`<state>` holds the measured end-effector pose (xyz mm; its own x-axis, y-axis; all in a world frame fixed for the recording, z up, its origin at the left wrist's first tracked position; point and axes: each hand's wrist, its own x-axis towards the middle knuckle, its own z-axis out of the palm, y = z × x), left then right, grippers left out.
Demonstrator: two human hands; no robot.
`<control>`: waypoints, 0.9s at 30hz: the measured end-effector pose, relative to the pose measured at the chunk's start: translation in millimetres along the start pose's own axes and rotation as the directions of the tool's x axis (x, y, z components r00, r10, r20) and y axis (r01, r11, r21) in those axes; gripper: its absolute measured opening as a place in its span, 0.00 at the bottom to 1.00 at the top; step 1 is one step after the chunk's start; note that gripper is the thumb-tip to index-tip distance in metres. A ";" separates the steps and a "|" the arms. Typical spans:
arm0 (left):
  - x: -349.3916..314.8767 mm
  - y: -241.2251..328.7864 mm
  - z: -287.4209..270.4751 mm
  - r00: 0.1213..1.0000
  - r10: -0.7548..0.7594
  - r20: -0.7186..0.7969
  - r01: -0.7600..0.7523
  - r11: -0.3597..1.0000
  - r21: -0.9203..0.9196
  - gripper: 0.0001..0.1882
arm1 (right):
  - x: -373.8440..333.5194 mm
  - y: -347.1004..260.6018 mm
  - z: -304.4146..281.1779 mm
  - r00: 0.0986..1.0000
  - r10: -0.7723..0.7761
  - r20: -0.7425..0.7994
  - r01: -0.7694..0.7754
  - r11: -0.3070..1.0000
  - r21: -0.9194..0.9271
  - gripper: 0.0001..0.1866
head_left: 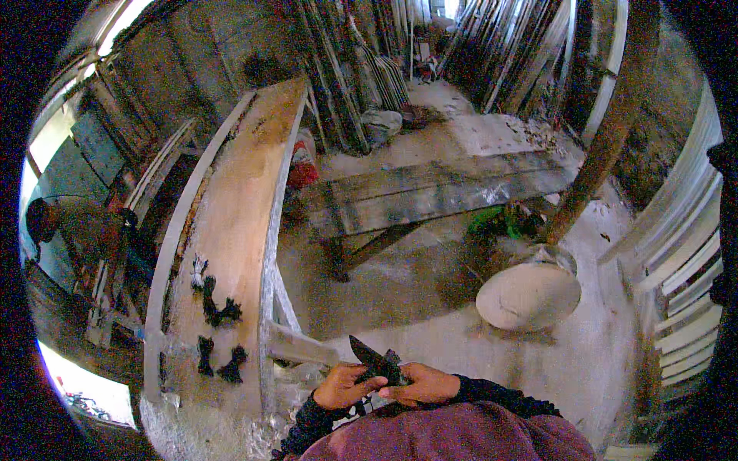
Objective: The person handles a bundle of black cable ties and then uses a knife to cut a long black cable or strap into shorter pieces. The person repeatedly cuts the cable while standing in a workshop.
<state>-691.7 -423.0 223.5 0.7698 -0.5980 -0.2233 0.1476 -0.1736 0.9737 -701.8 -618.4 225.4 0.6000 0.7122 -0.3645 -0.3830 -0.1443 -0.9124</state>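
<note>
Closed around one small dark piece (375,363), both sets of fingers: left hand (342,386) gripping from below and the side, right hand (419,384) pinching just beside it, thumbs nearly touching. Dark, matte, flat and pointed at the upper left end, like a cut scrap with an irregular edge; material hard to tell, maybe leather or rubber. Held low in the middle of the view, just above the lap, near the end of a long board. Wrists covered by black knitted sleeves (492,393) with a ribbed texture; below them a purple garment (453,434), soft and wrinkled, cut off by the lower edge. To the left, a long pale wooden plank (234,223), rough and dusty, bent by the lens, with several similar small dark pieces (217,307) lying on it in loose groups, some shaped like bows. Next to the plank, a grey metal rail (175,230), thin and smooth. Ahead, a low table of old grey planks (430,188), worn and stained. On the right, a round pale basin (529,296) turned on the concrete floor (400,284), which looks dusty and spotted. At far left, another person (73,227) bent over, mostly in shadow and unclear. Background full of leaning poles, too dark to make out.
</note>
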 end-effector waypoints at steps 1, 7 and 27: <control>10.5 8.1 -11.1 0.991 -0.134 0.017 0.132 0.985 0.107 0.10 | 6.9 -10.6 -9.5 1.000 0.015 0.004 -0.015 1.000 0.019 0.19; 53.6 11.5 -52.1 0.991 0.128 0.047 -0.133 0.980 0.145 0.10 | 34.5 -51.6 -51.5 0.997 0.036 0.066 -0.035 0.999 -0.012 0.18; 208.3 -17.6 -145.6 0.365 0.038 -0.930 -0.189 0.981 -0.034 0.19 | 178.9 -137.5 -427.4 0.985 0.017 -0.170 0.002 0.994 0.112 0.09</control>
<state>-443.6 -430.6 166.4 0.8640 0.5034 -0.0023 0.0205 -0.0305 0.9993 -241.6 -764.8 206.0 0.7042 0.5824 -0.4061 -0.4578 -0.0647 -0.8867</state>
